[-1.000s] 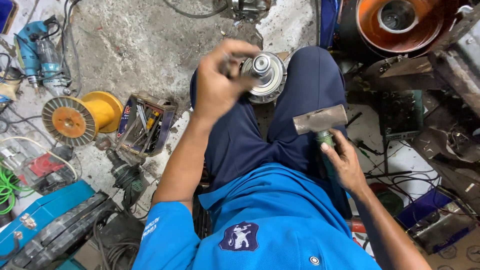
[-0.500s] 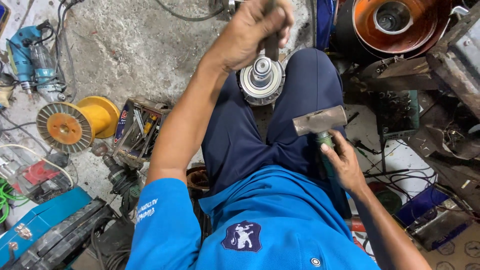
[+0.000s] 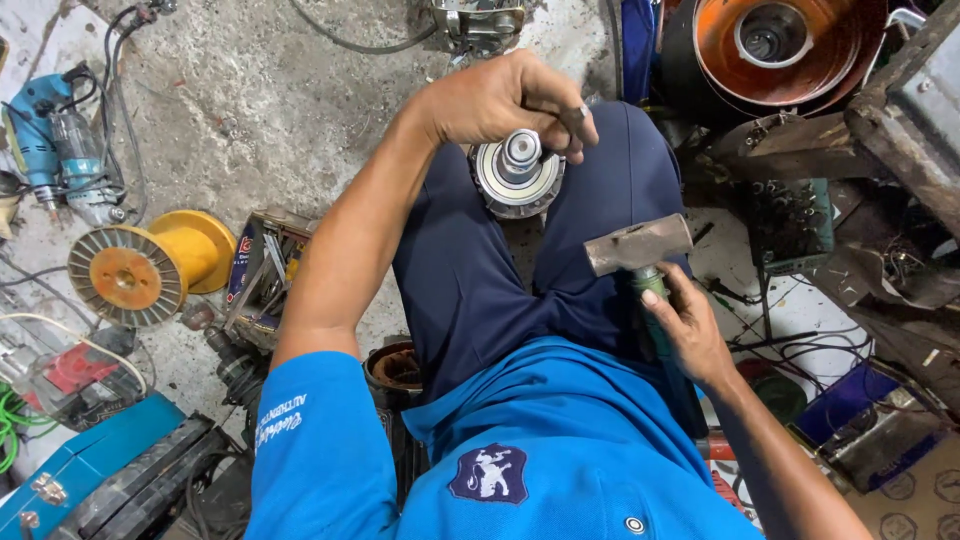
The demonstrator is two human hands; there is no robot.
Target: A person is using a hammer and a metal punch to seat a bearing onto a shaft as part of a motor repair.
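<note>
Your left hand (image 3: 505,100) has come down off the top of the frame since half a second ago and now sits curled over the round metal motor part (image 3: 517,175), fingers bent around its far side and touching the rim. The part has barely shifted: it rests between your knees on the dark blue trousers (image 3: 470,280), its shaft end pointing up at you. Whether your fingertips pinch anything small against it, I can't tell; they're tucked under.

Your right hand (image 3: 690,335) hasn't moved. It is closed tight round the green handle of the hammer (image 3: 640,245), whose rusty head lies just above your right thigh, near the part but not touching it.

Count: one hammer, one motor part, one yellow wire spool (image 3: 150,265) on the concrete to your left, one teal power drill (image 3: 60,150) further out.

Containers: an open box (image 3: 262,285) beside the spool holds a jumble of small tools, and the orange round drum (image 3: 790,50) at top right has a metal cylinder standing in its middle.
</note>
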